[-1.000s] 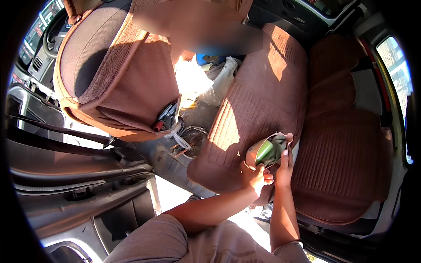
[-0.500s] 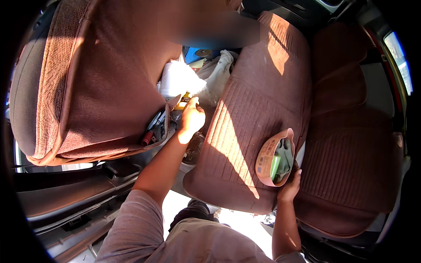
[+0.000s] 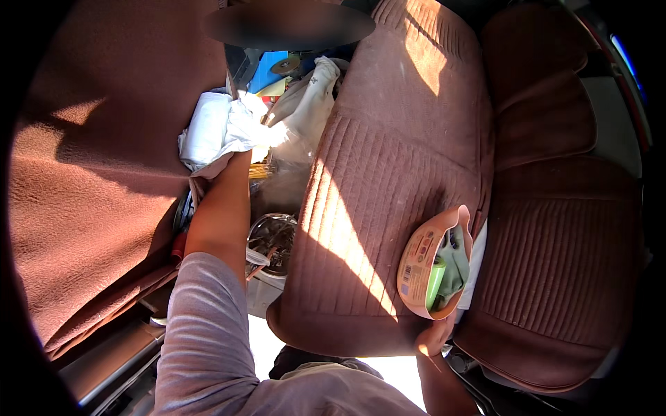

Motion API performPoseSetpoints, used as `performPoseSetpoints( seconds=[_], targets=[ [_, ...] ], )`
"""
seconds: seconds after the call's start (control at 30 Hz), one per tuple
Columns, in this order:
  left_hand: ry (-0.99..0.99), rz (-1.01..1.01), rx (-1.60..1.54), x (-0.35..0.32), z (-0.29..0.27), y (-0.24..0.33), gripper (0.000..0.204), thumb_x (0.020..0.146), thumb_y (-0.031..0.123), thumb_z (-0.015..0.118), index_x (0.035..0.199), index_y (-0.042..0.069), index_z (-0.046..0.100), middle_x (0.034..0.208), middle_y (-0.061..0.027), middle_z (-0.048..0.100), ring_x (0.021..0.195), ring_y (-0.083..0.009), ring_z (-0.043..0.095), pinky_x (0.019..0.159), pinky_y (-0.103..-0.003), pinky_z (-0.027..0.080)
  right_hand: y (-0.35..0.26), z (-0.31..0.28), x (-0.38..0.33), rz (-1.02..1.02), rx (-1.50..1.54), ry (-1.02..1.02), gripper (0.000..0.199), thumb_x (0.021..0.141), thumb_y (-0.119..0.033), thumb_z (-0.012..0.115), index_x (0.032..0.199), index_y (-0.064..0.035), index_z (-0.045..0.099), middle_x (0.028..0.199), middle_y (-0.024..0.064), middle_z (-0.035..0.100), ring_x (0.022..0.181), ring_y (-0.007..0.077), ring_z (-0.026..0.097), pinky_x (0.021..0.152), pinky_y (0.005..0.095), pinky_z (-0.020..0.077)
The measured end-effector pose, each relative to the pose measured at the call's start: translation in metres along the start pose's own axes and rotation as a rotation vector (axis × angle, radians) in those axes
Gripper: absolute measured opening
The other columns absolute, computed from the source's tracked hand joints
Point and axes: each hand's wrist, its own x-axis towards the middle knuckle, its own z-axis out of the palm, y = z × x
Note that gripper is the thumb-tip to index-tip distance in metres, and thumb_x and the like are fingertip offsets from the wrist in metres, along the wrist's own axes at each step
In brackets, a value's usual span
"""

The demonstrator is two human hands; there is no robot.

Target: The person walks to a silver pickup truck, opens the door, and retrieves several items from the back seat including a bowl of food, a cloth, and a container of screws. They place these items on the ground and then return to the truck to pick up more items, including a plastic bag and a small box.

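A: Right hand (image 3: 433, 338): condition?

B: In contact with the lower end of the pouch (image 3: 417, 272). Its fingers are largely hidden behind that end; whether they are clamped on it or merely support it, I cannot tell.

A: Location and contents of the pouch?

B: Over the near part of the bench (image 3: 388, 156), toward the backrest (image 3: 548, 256). It is tilted, mouth open. Inside, a green tube (image 3: 435, 283) lies against a grey-green cloth (image 3: 454, 274).

A: Left hand?

B: Concealed. The left forearm (image 3: 220, 208) runs up beside the front seat (image 3: 125, 173) to a white bundle (image 3: 205, 132), where the hand drops from sight. Fingers apart, together or clamped on something: I cannot tell.

A: Surroundings?

B: Between front seat and bench, right of the forearm, a round tub (image 3: 273, 215) holds loose items, too jumbled to identify. Beyond it are a yellow item (image 3: 259, 170) and a pale bag (image 3: 305, 93) near the bench. Farther off, a disc (image 3: 285, 65) overlaps a blue object (image 3: 268, 72).
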Motion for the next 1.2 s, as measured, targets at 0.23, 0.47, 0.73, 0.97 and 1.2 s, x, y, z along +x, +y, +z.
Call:
performPoseSetpoints(
  seconds=[0.23, 0.47, 0.73, 0.97, 1.2],
  targets=[
    [0.077, -0.090, -0.227, -0.028, 0.026, -0.003, 0.044, 0.081, 0.025, 0.060, 0.121, 0.007, 0.060, 0.123, -0.0207, 0.061, 0.112, -0.0363, 0.059, 0.096, -0.043, 0.045, 0.001, 0.005, 0.001, -0.068, -0.034, 0.010, 0.065, 0.100, -0.030, 0.032, 0.148, 0.0131, 0.026, 0.155, 0.0253, 0.030, 0.144, 0.0357, 0.030, 0.118, 0.0406, 0.0214],
    [0.602, -0.186, -0.543, -0.090, 0.058, 0.019, 0.035, 0.081, 0.028, 0.063, 0.110, 0.008, 0.062, 0.101, -0.0175, 0.068, 0.095, -0.0396, 0.064, 0.080, -0.044, 0.052, -0.012, 0.013, 0.013, -0.099, 0.033, 0.018, 0.067, 0.100, -0.034, 0.033, 0.147, 0.0134, 0.029, 0.153, 0.0255, 0.034, 0.143, 0.0364, 0.032, 0.117, 0.0406, 0.0223],
    [0.639, -0.127, -0.924, -0.145, -0.004, 0.059, 0.011, 0.083, 0.010, 0.061, 0.081, 0.007, 0.050, 0.073, -0.0147, 0.056, 0.066, -0.0300, 0.056, 0.060, -0.036, 0.044, -0.017, 0.013, 0.015, -0.314, -0.259, 0.136, 0.054, 0.101, -0.026, 0.034, 0.136, 0.0145, 0.045, 0.138, 0.0279, 0.050, 0.129, 0.0411, 0.048, 0.110, 0.0445, 0.0337],
    [0.963, 0.243, -0.681, -0.213, -0.133, 0.119, 0.007, 0.081, 0.008, 0.059, 0.079, 0.004, 0.053, 0.080, -0.0150, 0.056, 0.078, -0.0360, 0.054, 0.073, -0.045, 0.041, -0.048, 0.012, 0.024, -0.133, -0.016, 0.029, 0.048, 0.100, -0.025, 0.035, 0.131, 0.0081, 0.049, 0.123, 0.0227, 0.054, 0.112, 0.0370, 0.052, 0.098, 0.0411, 0.0384],
    [0.970, 0.136, -0.980, -0.282, -0.240, 0.163, 0.020, 0.078, 0.000, 0.064, 0.096, -0.001, 0.055, 0.097, -0.0161, 0.059, 0.089, -0.0327, 0.058, 0.083, -0.040, 0.046, -0.037, 0.006, 0.018, -0.080, -0.014, 0.041, 0.044, 0.101, -0.024, 0.037, 0.130, 0.0061, 0.052, 0.122, 0.0202, 0.058, 0.111, 0.0342, 0.055, 0.098, 0.0405, 0.0411]
  ],
)
